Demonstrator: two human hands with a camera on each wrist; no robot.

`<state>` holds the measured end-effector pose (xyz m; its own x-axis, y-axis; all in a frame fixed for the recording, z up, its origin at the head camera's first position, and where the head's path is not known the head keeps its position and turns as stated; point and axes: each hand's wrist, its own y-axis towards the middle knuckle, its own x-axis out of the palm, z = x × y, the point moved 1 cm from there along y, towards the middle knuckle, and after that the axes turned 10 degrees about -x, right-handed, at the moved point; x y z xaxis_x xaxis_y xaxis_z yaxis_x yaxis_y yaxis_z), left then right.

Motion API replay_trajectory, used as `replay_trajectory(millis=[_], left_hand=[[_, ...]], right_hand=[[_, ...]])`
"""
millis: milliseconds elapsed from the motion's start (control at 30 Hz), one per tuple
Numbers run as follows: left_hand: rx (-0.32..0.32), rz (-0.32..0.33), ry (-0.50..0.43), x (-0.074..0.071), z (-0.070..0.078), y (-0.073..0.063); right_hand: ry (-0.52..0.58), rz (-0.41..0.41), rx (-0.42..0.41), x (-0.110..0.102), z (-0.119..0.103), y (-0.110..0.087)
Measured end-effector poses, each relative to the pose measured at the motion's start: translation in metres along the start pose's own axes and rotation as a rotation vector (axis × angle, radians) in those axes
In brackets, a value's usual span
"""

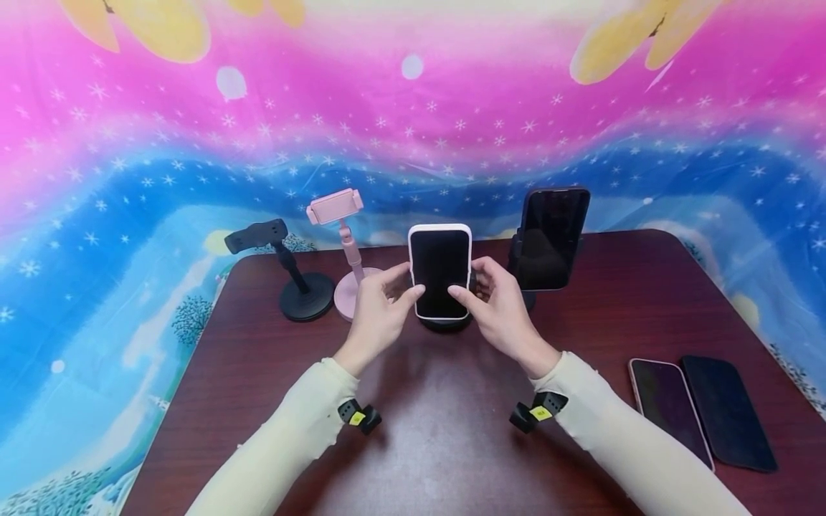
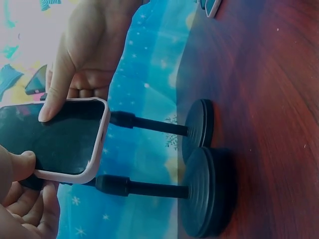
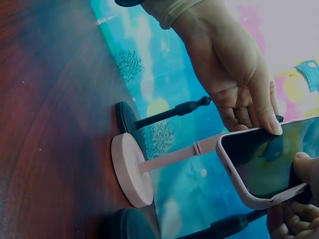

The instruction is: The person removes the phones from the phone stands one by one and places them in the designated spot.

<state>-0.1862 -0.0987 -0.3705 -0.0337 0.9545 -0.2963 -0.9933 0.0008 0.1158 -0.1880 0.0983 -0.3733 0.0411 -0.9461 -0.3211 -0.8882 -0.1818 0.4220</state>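
Note:
A smartphone in a pale case (image 1: 442,269) stands upright between my hands at a black phone stand, whose round base (image 1: 445,326) shows below it. My left hand (image 1: 377,315) pinches its left edge, thumb on the dark screen and fingers behind. On the opposite edge my right hand (image 1: 503,312) grips the same way. In the left wrist view the smartphone (image 2: 70,139) is close up, with the stand's black pole (image 2: 154,189) beside it. The phone hides the stand's clamp, so I cannot tell how firmly it sits there.
To the left stand a black phone stand (image 1: 306,295) and a pink phone stand (image 1: 335,206), neither holding a phone. A dark phone (image 1: 551,240) sits in another stand on the right. Two phones (image 1: 667,408) lie flat at the table's right side. A patterned cloth (image 1: 413,143) hangs behind.

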Motion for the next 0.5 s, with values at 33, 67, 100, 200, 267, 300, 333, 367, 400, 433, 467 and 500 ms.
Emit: replay_trajectory(millis=[33,67,100,200,267,300,333,367,400,433,467,500], left_hand=[[-0.005,0.0,0.002,0.0,0.0,-0.002],[-0.006,0.001,0.003,-0.001,0.001,-0.004],[-0.005,0.002,0.004,-0.001,0.001,-0.006],[0.003,0.004,0.007,-0.001,0.003,-0.013],[0.014,0.002,0.005,-0.001,0.004,-0.017],[0.016,0.003,0.005,-0.001,0.004,-0.019],[0.016,0.001,-0.001,-0.001,0.005,-0.021],[0.018,0.0,-0.005,-0.001,0.005,-0.023],[0.022,-0.002,-0.008,-0.001,0.006,-0.026],[0.027,-0.002,-0.011,-0.001,0.007,-0.028],[0.033,-0.002,-0.014,-0.001,0.007,-0.03],[0.041,-0.004,-0.016,-0.002,0.008,-0.032]], right_hand=[[-0.001,-0.002,-0.003,0.0,0.0,-0.001],[-0.007,-0.004,-0.007,-0.001,-0.001,-0.003],[-0.01,-0.004,-0.011,-0.001,-0.001,-0.005],[-0.009,-0.006,-0.027,-0.003,-0.004,-0.01],[-0.005,-0.007,-0.038,-0.004,-0.006,-0.015],[0.0,-0.009,-0.042,-0.004,-0.007,-0.017],[0.007,-0.011,-0.044,-0.005,-0.008,-0.019],[0.012,-0.013,-0.047,-0.005,-0.009,-0.021],[0.018,-0.013,-0.048,-0.006,-0.01,-0.023],[0.023,-0.014,-0.05,-0.006,-0.011,-0.024],[0.027,-0.013,-0.053,-0.007,-0.012,-0.026],[0.029,-0.014,-0.055,-0.007,-0.013,-0.028]])
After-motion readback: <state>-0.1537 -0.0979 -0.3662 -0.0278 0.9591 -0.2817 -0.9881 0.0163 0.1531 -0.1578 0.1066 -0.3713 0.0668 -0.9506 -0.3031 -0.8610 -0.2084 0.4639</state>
